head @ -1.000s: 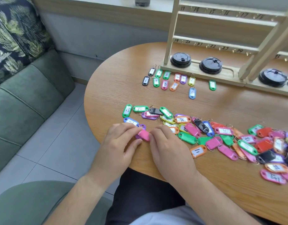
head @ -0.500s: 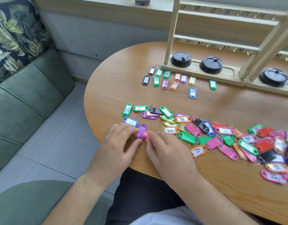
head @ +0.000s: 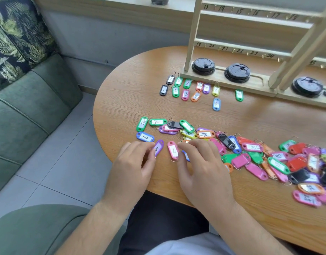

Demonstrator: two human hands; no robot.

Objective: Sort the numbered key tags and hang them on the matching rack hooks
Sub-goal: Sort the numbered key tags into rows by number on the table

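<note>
A purple tag marked 8 (head: 158,148) and a pink tag marked 7 (head: 173,150) lie face up, side by side, near the table's front edge. My left hand (head: 132,162) touches the purple tag's lower end with its fingertips. My right hand (head: 202,162) lies spread beside the pink tag, index tip at its edge, partly covering a blue tag (head: 186,155). A loose pile of coloured tags (head: 250,155) stretches to the right. Sorted tags numbered 1 to 6 (head: 193,89) lie in rows before the wooden rack (head: 232,46), whose numbered hooks carry nothing.
Three black round lids (head: 203,66) sit on the rack's base. A blue tag marked 7 (head: 145,136) and a green tag (head: 142,123) lie left of the pile. The round wooden table (head: 125,100) ends at my lap; a green sofa (head: 29,107) stands left.
The pink and purple tags, held together between both hands before, now lie apart and face up on the table. Both hands have spread slightly away from each other.
</note>
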